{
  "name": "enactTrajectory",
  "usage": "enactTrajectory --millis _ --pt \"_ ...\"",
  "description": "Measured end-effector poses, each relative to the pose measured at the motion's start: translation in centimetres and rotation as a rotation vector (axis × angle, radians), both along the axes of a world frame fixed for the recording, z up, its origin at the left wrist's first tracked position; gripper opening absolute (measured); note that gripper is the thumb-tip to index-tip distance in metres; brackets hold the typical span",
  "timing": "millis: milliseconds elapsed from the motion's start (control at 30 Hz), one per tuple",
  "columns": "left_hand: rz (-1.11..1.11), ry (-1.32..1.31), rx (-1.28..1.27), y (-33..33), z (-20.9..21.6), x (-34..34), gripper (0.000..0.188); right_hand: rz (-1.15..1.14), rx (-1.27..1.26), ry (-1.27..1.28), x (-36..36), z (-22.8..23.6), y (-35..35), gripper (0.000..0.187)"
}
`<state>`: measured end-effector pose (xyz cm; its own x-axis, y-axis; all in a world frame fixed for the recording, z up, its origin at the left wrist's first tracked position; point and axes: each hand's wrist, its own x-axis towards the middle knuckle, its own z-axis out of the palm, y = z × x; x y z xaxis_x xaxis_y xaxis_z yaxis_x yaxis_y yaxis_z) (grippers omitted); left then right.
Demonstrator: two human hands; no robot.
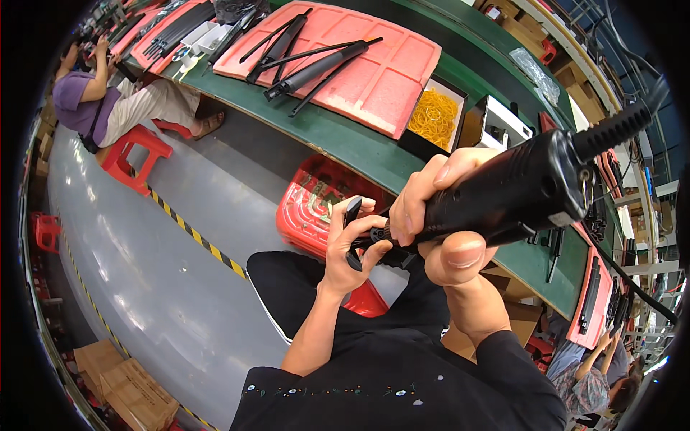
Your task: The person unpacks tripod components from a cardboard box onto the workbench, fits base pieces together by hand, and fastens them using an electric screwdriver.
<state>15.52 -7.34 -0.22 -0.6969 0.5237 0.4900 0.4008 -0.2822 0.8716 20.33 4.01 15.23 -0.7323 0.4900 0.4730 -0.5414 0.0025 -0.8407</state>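
Observation:
My right hand [422, 192] is closed around a thick black corded electric screwdriver [503, 188], which slants down to the left across my lap. Its ribbed cable [614, 136] leaves the upper right end. Pinched in the fingers of my left hand [336, 264] is a small black plastic part [353, 211] with flat, paddle-like ends. The screwdriver's narrow front end meets this part, though my fingers hide the exact contact. Below both hands is a red stool [366, 300], partly covered by my legs.
On the green bench [302, 133] a pink foam tray [388, 79] carries black folding stands [316, 72]. Beside it are a box of yellow rubber bands [435, 115] and a white box [503, 118]. A red plastic stool [305, 208] stands under the edge. Co-workers sit left and lower right.

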Motion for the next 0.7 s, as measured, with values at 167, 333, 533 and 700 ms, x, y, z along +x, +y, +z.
enactTrajectory --millis 167,333,533,700 --pt "-0.004 0.044 0.031 0.0 0.2 0.0 0.038 0.096 -0.017 0.069 0.1 -1.0 0.3 0.060" --pt "-0.016 0.015 0.043 0.1 0.2 0.4 0.038 0.119 -0.171 0.053 1.0 -0.7 0.2 0.060" --pt "-0.022 0.017 -0.018 0.4 -0.4 0.5 0.035 0.250 0.103 0.148 1.2 -1.5 3.6 0.063" --pt "0.041 -0.035 0.015 0.7 -0.2 0.5 0.035 -0.343 0.072 0.314 7.6 -2.4 9.2 0.063"
